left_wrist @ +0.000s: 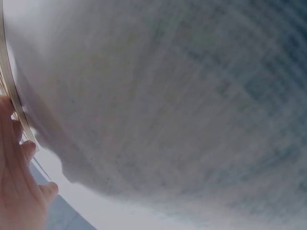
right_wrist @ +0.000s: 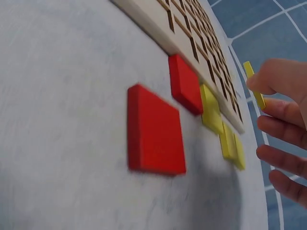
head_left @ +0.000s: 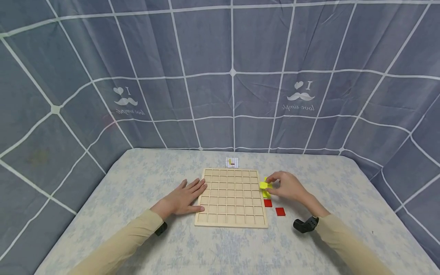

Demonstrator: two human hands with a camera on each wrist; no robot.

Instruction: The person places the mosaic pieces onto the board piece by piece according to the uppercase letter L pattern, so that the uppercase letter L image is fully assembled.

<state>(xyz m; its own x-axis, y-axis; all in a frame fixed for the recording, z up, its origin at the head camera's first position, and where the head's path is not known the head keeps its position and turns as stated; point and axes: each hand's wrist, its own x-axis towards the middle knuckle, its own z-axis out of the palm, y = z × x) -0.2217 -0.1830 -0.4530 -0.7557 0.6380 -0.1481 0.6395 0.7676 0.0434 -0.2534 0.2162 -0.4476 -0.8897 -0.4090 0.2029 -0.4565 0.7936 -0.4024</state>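
Observation:
A pale wooden grid board (head_left: 231, 198) lies flat on the table. My left hand (head_left: 185, 196) rests along its left edge, fingers straight, the fingertips over the frame. In the left wrist view that same hand (left_wrist: 21, 177) shows at the edge of the board. With thumb and fingers my right hand (head_left: 287, 186) pinches a yellow square tile (head_left: 263, 185) just off the board's right edge. Seen from the right wrist, the pinched yellow tile (right_wrist: 254, 85) is edge-on and raised above the table. Several yellow tiles (right_wrist: 211, 109) lie beneath, close to the board's side.
Two red tiles lie right of the board, one red tile (head_left: 268, 203) against its edge and another red tile (head_left: 280, 211) farther out. A small printed grid card (head_left: 232, 162) stands behind the board. A blue checked curtain (head_left: 206, 95) surrounds the patterned tabletop (head_left: 165, 164).

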